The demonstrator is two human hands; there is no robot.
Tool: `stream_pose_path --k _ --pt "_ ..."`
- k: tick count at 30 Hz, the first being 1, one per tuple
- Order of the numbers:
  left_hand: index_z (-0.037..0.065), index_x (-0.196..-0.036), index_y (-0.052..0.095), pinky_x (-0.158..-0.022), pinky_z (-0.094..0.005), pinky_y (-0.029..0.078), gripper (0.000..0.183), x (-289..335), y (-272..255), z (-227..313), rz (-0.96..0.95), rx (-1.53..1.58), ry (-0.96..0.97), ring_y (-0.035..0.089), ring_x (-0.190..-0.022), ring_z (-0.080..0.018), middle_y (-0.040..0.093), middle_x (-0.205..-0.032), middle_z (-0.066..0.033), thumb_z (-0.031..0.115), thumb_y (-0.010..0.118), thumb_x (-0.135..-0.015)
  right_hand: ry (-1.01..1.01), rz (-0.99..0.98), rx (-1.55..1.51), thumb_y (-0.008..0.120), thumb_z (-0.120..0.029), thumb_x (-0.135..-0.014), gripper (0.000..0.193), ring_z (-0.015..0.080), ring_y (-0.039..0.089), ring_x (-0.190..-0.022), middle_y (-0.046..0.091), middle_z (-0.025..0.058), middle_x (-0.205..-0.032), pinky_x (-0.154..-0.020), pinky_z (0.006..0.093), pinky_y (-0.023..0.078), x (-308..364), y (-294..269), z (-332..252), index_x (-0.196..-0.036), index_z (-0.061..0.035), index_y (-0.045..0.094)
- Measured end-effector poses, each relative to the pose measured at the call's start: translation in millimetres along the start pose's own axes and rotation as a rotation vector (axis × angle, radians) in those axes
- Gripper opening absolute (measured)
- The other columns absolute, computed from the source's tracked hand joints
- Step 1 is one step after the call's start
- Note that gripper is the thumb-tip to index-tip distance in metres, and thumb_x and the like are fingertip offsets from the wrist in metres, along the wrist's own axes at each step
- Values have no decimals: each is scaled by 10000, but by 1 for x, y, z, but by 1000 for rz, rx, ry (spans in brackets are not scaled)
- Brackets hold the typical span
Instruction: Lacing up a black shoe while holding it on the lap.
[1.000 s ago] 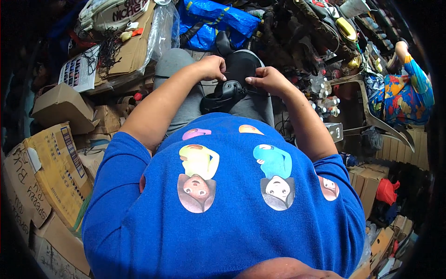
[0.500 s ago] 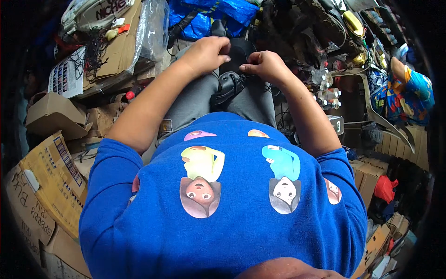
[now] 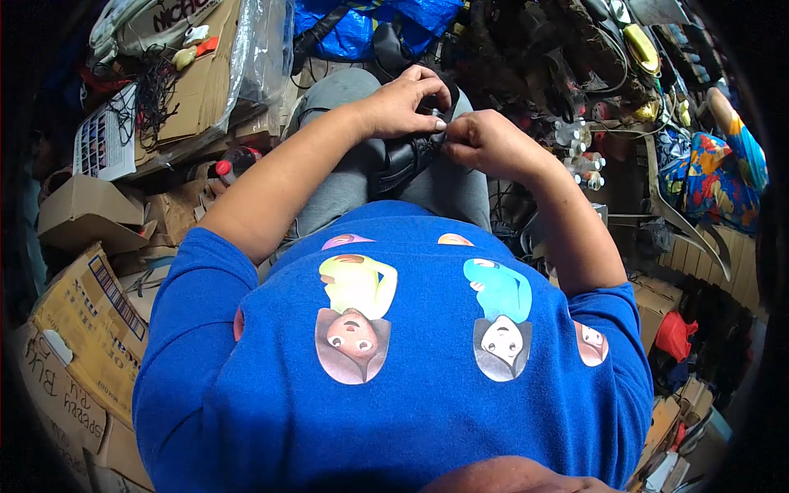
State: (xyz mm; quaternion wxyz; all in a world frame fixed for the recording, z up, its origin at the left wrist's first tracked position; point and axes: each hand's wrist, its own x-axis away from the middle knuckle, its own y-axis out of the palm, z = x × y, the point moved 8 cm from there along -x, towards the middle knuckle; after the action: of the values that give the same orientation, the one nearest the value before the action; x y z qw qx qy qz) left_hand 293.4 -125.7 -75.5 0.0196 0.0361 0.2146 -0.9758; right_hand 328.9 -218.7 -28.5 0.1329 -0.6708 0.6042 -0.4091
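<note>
A black leather shoe (image 3: 403, 164), strapped like a sandal, lies across my lap between my thighs. My left hand (image 3: 407, 107) is over its far part, fingers curled round the dark edge and thumb pointing right. Close beside that thumb, my right hand (image 3: 493, 146) is closed in a pinch at the shoe's right side. Whatever is between its fingertips is too small or hidden to make out. Part of the shoe is covered by my hands.
Flattened cardboard (image 3: 201, 90) and an open carton (image 3: 94, 209) are at the left, near a red-capped bottle (image 3: 226, 170). A blue plastic bag (image 3: 345, 37) lies ahead. Several small clear bottles (image 3: 585, 160) and a curved metal stand (image 3: 657, 177) are at the right. Another person's arm (image 3: 719, 107) shows at far right.
Both hands have come closer together and a little nearer to me. The right hand has moved from apart to beside the left thumb, its fingers more tightly closed.
</note>
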Motion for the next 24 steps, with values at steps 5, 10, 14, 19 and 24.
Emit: stream_pose_path --k 5,10,14,19,24 --pt "65 -1029 597 -998 -339 392 325 -3 -9 -5 1 -76 -44 440 -1136 -245 437 -1164 -105 168 719 -745 44 207 -356 644 -139 -846 157 99 463 -661 514 11 -714 -586 288 394 41 -40 -3 -775 -7 596" --pt "64 -957 649 -950 -336 418 243 -17 -22 10 -170 -150 18 511 -1071 -238 485 -1118 -98 148 723 -741 38 333 -208 652 -86 -830 162 144 569 -735 583 51 -809 -659 282 454 37 -20 1 -987 -64 687" --pt "76 -945 652 -883 -340 432 246 -22 -21 12 -275 -238 -33 543 -988 -231 538 -1010 -80 121 737 -719 102 343 -88 644 -75 -801 188 240 635 -776 618 119 -854 -699 323 500 27 -12 6 -979 -77 702" --pt "77 -935 677 -878 -330 420 212 -22 -18 13 -398 -145 -34 542 -943 -231 545 -953 -75 146 723 -740 114 338 -72 628 -79 -774 202 277 636 -793 621 139 -853 -717 345 505 21 -10 11 -959 -81 708" --pt "81 -950 700 -875 -323 416 208 -22 -15 5 -443 -37 -52 539 -943 -228 541 -935 -74 158 710 -756 140 313 -26 626 -108 -759 196 292 637 -777 622 154 -837 -711 353 509 16 -12 6 -933 -75 713"
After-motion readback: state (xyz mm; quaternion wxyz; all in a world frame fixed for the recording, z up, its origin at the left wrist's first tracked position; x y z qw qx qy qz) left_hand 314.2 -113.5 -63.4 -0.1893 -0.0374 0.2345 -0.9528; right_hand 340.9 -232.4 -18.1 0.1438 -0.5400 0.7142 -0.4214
